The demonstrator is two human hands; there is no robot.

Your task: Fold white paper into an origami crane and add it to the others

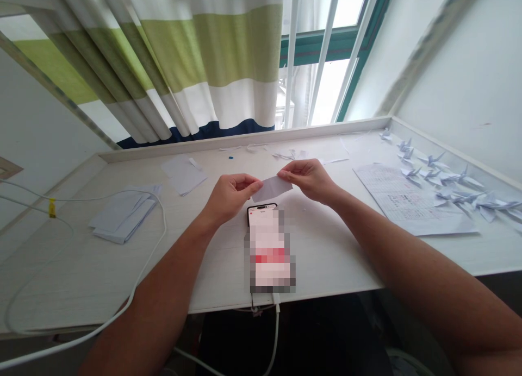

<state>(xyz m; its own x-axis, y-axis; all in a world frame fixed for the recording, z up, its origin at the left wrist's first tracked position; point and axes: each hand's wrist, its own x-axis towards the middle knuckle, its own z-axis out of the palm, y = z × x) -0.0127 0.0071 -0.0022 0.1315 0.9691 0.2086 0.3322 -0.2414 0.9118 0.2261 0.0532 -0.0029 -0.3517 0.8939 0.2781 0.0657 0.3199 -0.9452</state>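
Between my two hands is a small white sheet of paper (274, 189), held up just above the desk. My left hand (233, 195) pinches its left edge between thumb and fingers. The upper right corner is gripped by my right hand (309, 177), thumb against the fingers. Right below the paper a phone (269, 240) lies on the desk, its screen lit and partly blurred out, with a white cable plugged into its lower end.
Several folded paper cranes (432, 175) stand along the right side, beside a written sheet (408, 199). Paper stacks (122, 213) and loose sheets (184, 174) lie left. A white cable (157, 245) loops over the left desk. Paper scraps (289, 155) lie toward the back ledge.
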